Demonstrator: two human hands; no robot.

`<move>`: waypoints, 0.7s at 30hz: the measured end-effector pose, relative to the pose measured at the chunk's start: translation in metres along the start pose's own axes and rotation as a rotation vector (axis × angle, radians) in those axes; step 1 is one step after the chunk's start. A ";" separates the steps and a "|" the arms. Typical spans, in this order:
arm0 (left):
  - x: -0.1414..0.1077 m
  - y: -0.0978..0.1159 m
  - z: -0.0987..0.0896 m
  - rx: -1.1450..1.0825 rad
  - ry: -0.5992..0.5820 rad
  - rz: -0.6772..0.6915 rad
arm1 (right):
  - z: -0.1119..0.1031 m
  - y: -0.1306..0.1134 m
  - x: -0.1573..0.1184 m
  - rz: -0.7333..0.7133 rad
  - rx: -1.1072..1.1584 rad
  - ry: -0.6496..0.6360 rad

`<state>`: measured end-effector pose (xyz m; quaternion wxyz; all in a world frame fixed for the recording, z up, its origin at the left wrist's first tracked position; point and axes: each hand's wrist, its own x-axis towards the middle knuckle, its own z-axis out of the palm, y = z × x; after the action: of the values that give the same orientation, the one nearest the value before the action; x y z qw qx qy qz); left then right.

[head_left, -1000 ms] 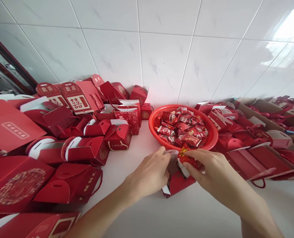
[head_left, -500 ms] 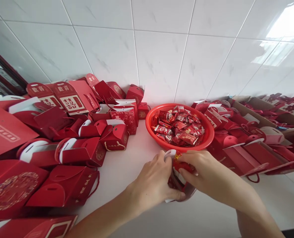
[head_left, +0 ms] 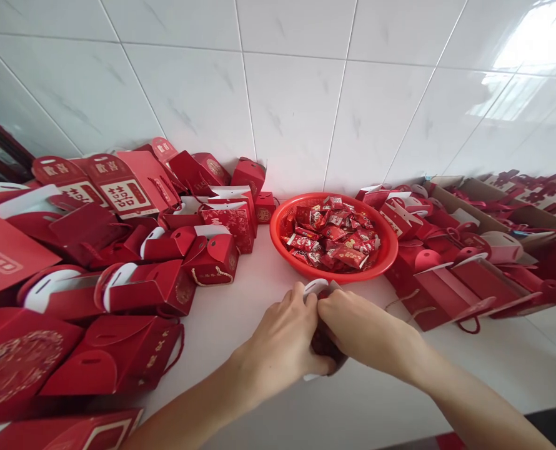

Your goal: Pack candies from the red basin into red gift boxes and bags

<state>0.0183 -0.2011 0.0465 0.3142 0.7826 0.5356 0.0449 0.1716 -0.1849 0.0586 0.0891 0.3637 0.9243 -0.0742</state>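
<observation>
In front of the basket, my left hand (head_left: 282, 331) is wrapped round a small dark red gift box (head_left: 327, 350) and grips its left side. A white inner flap (head_left: 314, 287) of the box stands up above my fingers. My right hand (head_left: 365, 328) is curled at the top of the box, its fingers bent down into the opening. Its fingertips are hidden, and so is anything between them. Just beyond both hands is a red plastic basket (head_left: 278, 250) of wrapped candies (head_left: 337, 234), mostly red.
Red gift boxes (head_left: 149, 287) crowd the left side, some with open flaps, others with cord handles. More boxes (head_left: 437, 294) lie on the right, beside cardboard cartons (head_left: 488, 190). A white tiled wall (head_left: 292, 119) stands behind the white tabletop (head_left: 259, 287).
My right hand has moved from beside the box down into its opening. The red and gold wrapped candies seen in its fingers are now out of sight. My left hand keeps hold of the box.
</observation>
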 end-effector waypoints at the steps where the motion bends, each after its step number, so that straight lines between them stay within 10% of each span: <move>1: 0.000 0.000 0.000 0.004 0.002 0.002 | 0.002 0.001 0.001 -0.010 -0.003 0.012; 21: -0.003 0.007 -0.006 0.063 -0.030 -0.030 | -0.003 0.012 0.008 -0.019 -0.017 -0.189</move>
<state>0.0202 -0.2032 0.0558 0.2981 0.7846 0.5435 0.0116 0.1743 -0.1702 0.0593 0.1784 0.3457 0.9156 -0.1011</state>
